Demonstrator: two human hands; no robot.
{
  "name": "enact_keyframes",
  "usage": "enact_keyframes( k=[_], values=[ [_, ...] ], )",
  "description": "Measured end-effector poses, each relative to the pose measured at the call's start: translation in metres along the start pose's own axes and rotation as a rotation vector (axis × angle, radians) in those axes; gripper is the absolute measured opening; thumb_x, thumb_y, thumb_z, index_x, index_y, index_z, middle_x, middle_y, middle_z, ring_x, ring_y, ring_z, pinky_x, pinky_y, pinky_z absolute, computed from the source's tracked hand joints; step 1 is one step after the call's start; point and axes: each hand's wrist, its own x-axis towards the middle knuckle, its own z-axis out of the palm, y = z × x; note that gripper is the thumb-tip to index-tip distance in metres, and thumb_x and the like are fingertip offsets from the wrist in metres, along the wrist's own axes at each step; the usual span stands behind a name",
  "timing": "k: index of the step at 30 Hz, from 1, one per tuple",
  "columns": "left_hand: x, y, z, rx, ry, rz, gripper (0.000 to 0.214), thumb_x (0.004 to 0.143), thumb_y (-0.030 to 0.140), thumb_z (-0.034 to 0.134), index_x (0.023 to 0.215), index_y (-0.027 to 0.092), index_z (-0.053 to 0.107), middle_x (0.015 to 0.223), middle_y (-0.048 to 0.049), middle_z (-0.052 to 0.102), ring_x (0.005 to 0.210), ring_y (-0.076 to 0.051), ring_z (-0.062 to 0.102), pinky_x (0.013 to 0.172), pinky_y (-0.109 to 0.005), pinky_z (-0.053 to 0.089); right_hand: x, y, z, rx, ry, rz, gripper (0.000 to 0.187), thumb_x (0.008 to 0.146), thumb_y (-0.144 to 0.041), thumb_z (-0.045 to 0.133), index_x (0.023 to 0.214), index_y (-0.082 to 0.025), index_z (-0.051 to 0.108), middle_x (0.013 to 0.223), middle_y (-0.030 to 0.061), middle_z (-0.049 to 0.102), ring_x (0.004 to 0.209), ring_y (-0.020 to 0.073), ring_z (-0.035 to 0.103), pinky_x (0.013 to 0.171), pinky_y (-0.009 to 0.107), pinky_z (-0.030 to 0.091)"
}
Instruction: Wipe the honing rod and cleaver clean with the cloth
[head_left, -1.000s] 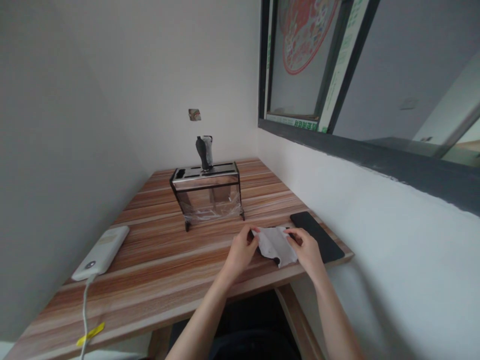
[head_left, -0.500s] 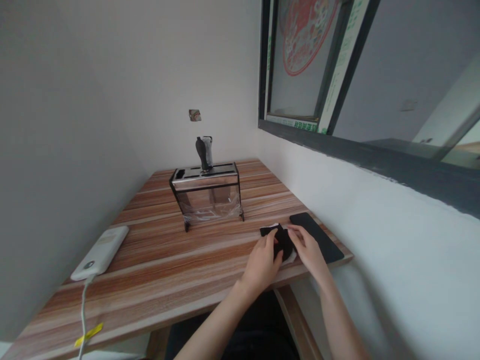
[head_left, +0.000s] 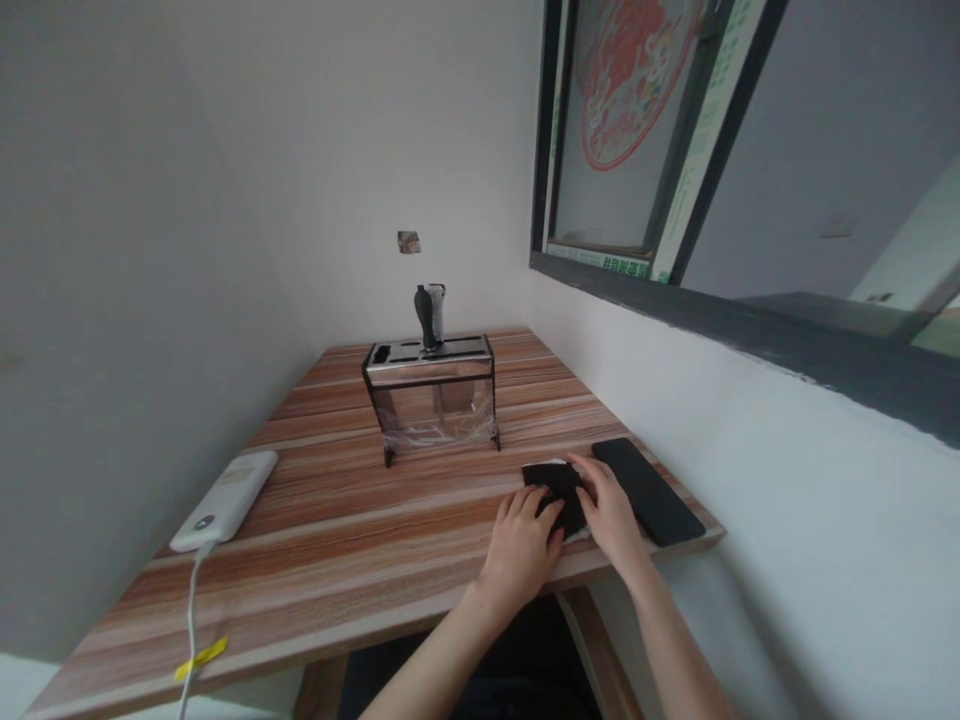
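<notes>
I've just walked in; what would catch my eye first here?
Probably the clear-sided stand toward the back of the striped wooden table, with a black handle rising from its top. Then the left hand and right hand, both on a small black cloth near the front right corner. At the left lies a white device with a cable.

The bare left forearm (head_left: 442,655) slants rightward and the bare right forearm (head_left: 682,640) leftward, both crossing the near edge of the striped wood-grain tabletop (head_left: 337,560). Near its right front corner, the bare left hand (head_left: 521,545) lies palm down, fingers bent and parted. Just beside it, the bare right hand (head_left: 609,508) curves inward, thumb and forefinger apart at their tips.
</notes>
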Motion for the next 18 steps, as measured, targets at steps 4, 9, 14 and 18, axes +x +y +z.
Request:
enact_keyframes(
  k=[4,9,14,18],
  values=[
    [0.001,-0.007,0.0,-0.021,-0.031,0.059,0.041,0.087,0.024,0.057,0.128,0.022,0.058,0.138,-0.0104,0.052,0.128,-0.028,0.045,0.109,-0.045,0.035,-0.004,-0.002,0.001,-0.267,0.013,-0.085,0.04,0.083,-0.01,0.039,0.11,-0.021,0.065,0.121,0.0125,0.058,0.11,0.0289,0.053,0.094,0.048,0.046],
    [-0.001,-0.006,0.003,-0.016,-0.024,0.071,0.043,0.086,0.024,0.057,0.129,0.022,0.057,0.141,-0.011,0.05,0.131,-0.028,0.042,0.111,-0.045,0.034,-0.011,-0.001,-0.002,-0.53,-0.086,-0.087,0.042,0.086,-0.009,0.037,0.114,-0.022,0.066,0.133,0.01,0.056,0.11,0.0327,0.054,0.082,0.049,0.05],
    [-0.004,-0.004,0.005,-0.095,0.013,0.048,0.043,0.083,0.023,0.061,0.126,0.025,0.058,0.138,-0.0089,0.053,0.127,-0.028,0.046,0.109,-0.046,0.037,-0.012,0.014,-0.003,-0.475,-0.139,-0.206,0.043,0.089,-0.01,0.034,0.121,-0.02,0.062,0.135,0.0082,0.056,0.124,0.0302,0.048,0.094,0.048,0.048],
    [-0.004,-0.024,-0.02,-0.306,0.167,0.045,0.04,0.083,0.014,0.056,0.122,0.023,0.059,0.134,-0.0098,0.054,0.122,-0.023,0.051,0.104,-0.04,0.043,-0.003,0.008,-0.01,-0.308,-0.098,-0.231,0.04,0.092,-0.018,0.039,0.127,-0.022,0.057,0.132,0.0097,0.057,0.125,0.0273,0.049,0.103,0.047,0.044]
  ],
)
